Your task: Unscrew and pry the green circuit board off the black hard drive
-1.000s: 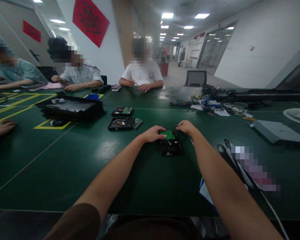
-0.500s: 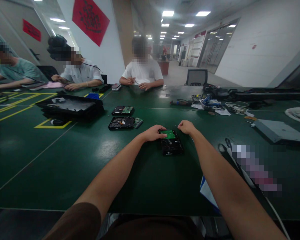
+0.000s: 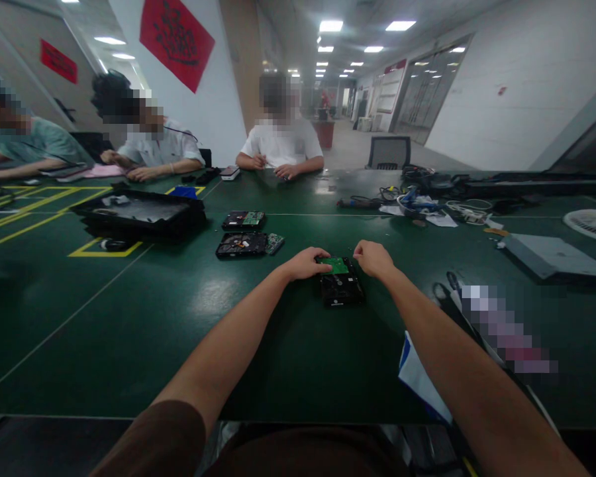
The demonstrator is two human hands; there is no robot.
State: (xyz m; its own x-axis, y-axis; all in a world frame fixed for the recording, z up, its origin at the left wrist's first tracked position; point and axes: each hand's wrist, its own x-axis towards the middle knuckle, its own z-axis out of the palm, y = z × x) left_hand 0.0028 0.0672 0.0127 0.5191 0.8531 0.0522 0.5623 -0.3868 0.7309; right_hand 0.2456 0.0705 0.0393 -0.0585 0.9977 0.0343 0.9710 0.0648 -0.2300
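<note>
A black hard drive lies on the green table in front of me, its green circuit board facing up at the far end. My left hand grips the drive's far left side, thumb over the edge of the board. Just past the far right corner, my right hand is closed in a pinch; whatever its fingertips hold is too small to make out. Farther off to the left rest another open hard drive, a loose circuit board beside it, and a third hard drive behind.
Stacked black trays stand at the left. A grey metal case and tangled cables are at the right. A blue-and-white packet lies under my right forearm. Across the table sits a person in white, with two others at far left.
My right hand and forearm have shifted slightly, the pinch staying by the drive's far right corner. My left hand keeps its place on the drive. More of the blue-and-white packet shows.
</note>
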